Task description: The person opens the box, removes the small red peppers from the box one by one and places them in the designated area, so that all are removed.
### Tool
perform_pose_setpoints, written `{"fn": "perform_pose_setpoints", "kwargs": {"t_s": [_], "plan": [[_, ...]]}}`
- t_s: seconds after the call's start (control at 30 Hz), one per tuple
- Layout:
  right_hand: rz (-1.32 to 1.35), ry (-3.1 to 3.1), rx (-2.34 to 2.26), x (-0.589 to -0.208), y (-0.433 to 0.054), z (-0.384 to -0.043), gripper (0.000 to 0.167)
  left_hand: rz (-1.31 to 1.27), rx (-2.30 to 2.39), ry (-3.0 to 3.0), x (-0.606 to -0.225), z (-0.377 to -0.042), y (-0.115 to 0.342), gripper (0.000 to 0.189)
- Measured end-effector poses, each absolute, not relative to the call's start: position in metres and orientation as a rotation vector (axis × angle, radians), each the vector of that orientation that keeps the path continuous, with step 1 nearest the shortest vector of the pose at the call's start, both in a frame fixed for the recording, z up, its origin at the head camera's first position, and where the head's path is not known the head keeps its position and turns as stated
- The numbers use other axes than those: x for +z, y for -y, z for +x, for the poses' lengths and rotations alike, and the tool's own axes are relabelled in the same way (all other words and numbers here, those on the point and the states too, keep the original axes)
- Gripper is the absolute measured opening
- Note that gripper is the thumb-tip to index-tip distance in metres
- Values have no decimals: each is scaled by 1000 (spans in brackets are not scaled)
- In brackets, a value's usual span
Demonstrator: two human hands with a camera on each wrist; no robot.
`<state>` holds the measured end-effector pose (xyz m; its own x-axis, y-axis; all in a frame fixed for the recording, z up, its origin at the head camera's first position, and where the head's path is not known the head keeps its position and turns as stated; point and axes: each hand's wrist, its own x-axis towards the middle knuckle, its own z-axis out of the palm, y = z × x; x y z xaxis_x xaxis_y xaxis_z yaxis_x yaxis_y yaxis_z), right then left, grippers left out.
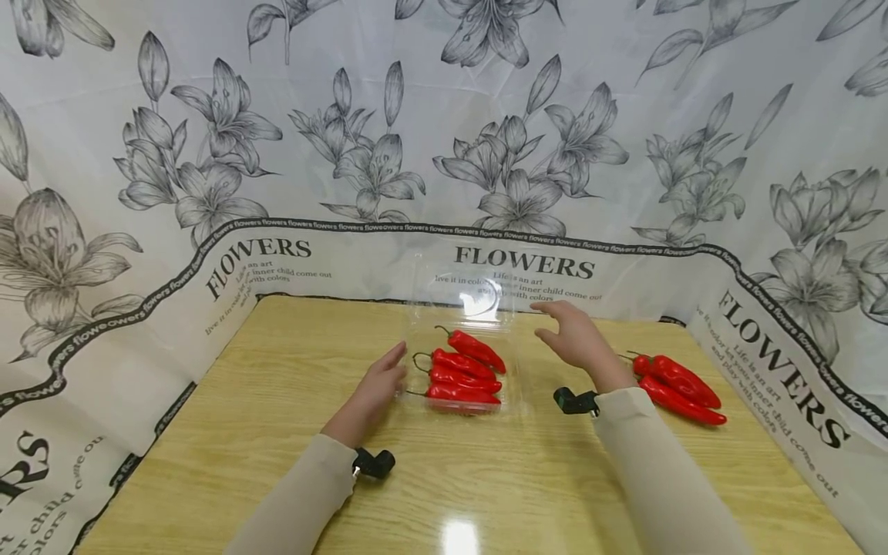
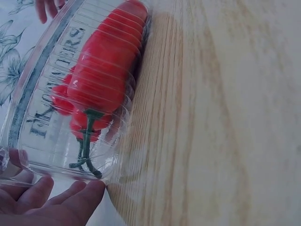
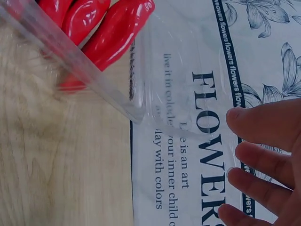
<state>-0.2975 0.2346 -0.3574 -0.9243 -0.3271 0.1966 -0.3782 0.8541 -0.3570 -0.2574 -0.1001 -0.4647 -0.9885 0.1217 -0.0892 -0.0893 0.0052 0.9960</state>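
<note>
A clear plastic clamshell box point(image 1: 515, 385) stands in the middle of the table with its lid point(image 1: 479, 297) raised at the back. Several long red peppers point(image 1: 463, 379) with green stems lie inside, side by side. My left hand point(image 1: 375, 389) is at the box's left side; in the left wrist view its fingers point(image 2: 84, 200) are at the wall near the stems, fairly straight. To the right of the raised lid, my right hand point(image 1: 576, 339) is held in the air with fingers spread and nothing in them. The right wrist view shows those fingers point(image 3: 263, 165) apart from the plastic.
More red peppers point(image 1: 683, 381) lie together on the table's right side, beside my right forearm. The wooden table point(image 1: 277, 370) is bordered at the back and sides by a white cloth point(image 1: 375, 262) printed with flowers and lettering. A small black device sits on each wrist.
</note>
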Motion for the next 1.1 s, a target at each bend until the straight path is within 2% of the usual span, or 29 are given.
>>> {"fn": "perform_pose_setpoints", "kwargs": {"t_s": [0.5,1.1], "plan": [[601,2908,684,-376,-199,-313,43,21,2112,-2136,-466,-259,100,57],[629,2995,759,-382,-168,-322,36,32,2118,-2134,-465,-260,99,58]]}}
